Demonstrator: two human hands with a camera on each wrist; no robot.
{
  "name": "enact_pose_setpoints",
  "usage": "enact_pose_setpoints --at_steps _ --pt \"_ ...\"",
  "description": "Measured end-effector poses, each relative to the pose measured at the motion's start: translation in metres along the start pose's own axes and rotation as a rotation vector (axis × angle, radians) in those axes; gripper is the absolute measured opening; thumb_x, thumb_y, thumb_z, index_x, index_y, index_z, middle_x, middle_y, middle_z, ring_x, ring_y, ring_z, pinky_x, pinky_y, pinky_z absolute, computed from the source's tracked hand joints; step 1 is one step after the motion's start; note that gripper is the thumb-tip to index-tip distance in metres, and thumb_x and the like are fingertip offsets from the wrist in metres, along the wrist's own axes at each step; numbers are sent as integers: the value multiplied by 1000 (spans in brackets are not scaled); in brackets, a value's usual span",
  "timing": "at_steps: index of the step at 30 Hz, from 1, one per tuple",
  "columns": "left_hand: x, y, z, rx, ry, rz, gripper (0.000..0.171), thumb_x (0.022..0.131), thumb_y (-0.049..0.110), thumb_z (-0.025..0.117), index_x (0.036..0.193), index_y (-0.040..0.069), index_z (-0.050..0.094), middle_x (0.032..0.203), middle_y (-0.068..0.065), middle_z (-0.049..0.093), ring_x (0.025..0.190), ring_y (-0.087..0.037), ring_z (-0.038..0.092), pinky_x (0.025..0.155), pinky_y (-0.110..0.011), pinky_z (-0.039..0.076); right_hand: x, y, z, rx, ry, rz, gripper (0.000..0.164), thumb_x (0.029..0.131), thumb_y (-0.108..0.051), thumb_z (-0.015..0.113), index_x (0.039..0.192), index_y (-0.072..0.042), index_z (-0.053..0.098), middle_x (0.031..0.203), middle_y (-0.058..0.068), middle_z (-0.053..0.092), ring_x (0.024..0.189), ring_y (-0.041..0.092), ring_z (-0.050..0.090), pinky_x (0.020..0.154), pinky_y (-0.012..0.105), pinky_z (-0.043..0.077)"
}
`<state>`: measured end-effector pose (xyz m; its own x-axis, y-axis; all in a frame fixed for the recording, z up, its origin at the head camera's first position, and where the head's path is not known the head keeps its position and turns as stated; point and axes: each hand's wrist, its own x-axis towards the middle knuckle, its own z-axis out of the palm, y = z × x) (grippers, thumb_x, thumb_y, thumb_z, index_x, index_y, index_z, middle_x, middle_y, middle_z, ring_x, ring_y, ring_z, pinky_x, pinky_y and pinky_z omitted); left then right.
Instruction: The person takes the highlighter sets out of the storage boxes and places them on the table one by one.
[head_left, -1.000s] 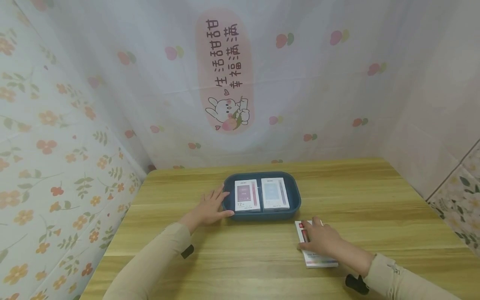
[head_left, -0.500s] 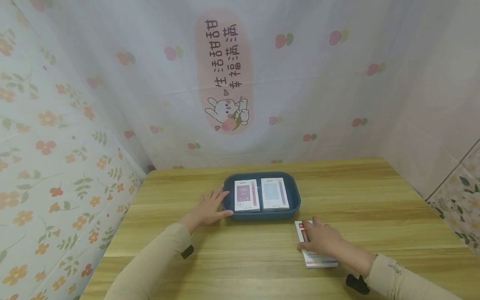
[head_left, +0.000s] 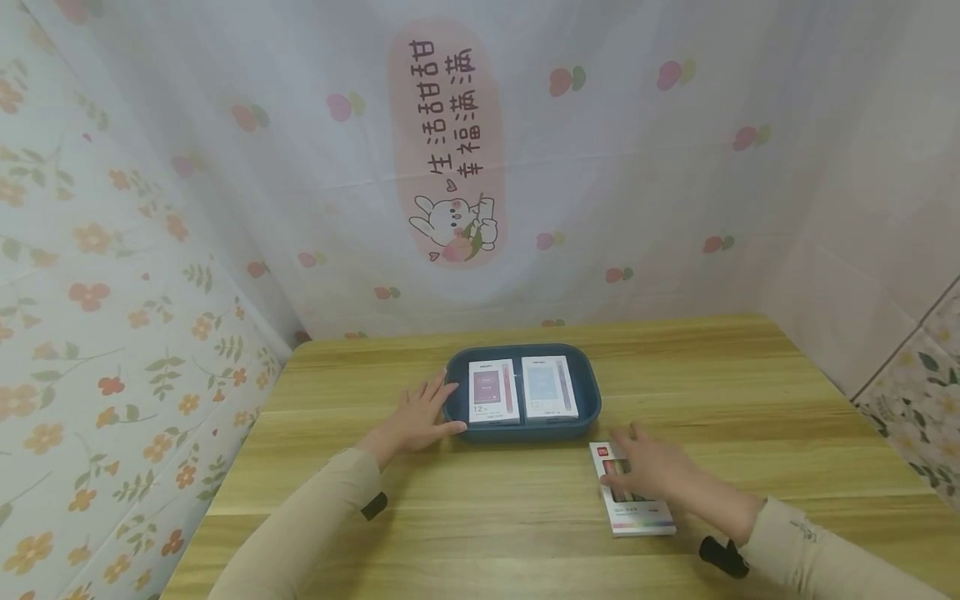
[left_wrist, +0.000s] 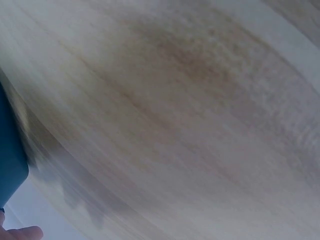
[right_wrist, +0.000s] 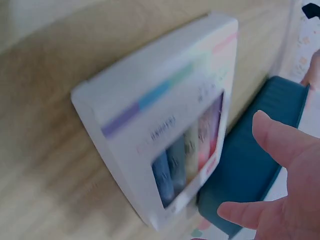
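Observation:
A white flat box (head_left: pixel 637 512) with a clear window lies on the table, front right of the tray. Through the window, in the right wrist view, show several coloured sticks (right_wrist: pixel 191 152). My right hand (head_left: pixel 652 468) hovers over the box's upper right part, thumb and fingers spread, holding nothing. The dark blue tray (head_left: pixel 558 432) carries two white boxes side by side: one with a purple label (head_left: pixel 491 392), one with a light blue label (head_left: pixel 550 387). My left hand (head_left: pixel 416 417) touches the tray's left end, fingers and thumb extended along the rim.
The wooden table (head_left: pixel 480 517) reaches back to a patterned white curtain (head_left: pixel 637 167). A flowered curtain (head_left: pixel 97 333) borders the left side. Dark straps hang under both wrists.
My right hand has let go of the white box and moved up and slightly right, uncovering its window. The box, the tray and my left hand have stayed put.

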<state>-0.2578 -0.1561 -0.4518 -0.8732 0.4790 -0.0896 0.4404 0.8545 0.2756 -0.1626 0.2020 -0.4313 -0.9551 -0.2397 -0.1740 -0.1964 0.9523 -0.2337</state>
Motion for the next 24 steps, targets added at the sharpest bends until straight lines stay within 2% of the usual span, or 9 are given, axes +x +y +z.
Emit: enact_pose_setpoints --at_steps 3,9,14,19,24 --pt "0 0 0 -7 0 0 79 86 61 45 145 16 23 154 -12 6 136 -42 14 102 -67 9 2 1 -6 -8 4 -3 78 75 -51 66 130 1 46 129 39 36 96 54 52 65 57 47" --pt "0 -1 1 -25 7 4 79 85 62 45 145 16 23 154 -13 6 136 -44 15 101 -67 9 4 5 -21 17 -8 -11 81 75 -51 67 131 3 43 130 41 33 100 55 50 71 60 45" --pt "0 -1 1 -26 2 6 79 86 62 44 146 16 22 154 -13 6 135 -44 15 102 -67 8 7 7 -34 -15 25 -21 80 76 -50 67 132 2 43 130 38 34 99 57 49 68 60 45" --pt "0 -1 0 -21 -3 5 78 86 61 45 146 17 21 154 -13 5 136 -44 15 102 -67 8 12 6 -47 -35 56 -51 79 77 -49 66 132 3 41 129 39 35 101 61 45 75 64 42" --pt "0 0 0 -15 -1 3 79 86 62 44 146 16 21 154 -12 5 136 -43 14 102 -66 8 17 5 -58 22 91 -95 78 79 -46 66 134 2 39 133 39 31 108 57 44 78 64 41"
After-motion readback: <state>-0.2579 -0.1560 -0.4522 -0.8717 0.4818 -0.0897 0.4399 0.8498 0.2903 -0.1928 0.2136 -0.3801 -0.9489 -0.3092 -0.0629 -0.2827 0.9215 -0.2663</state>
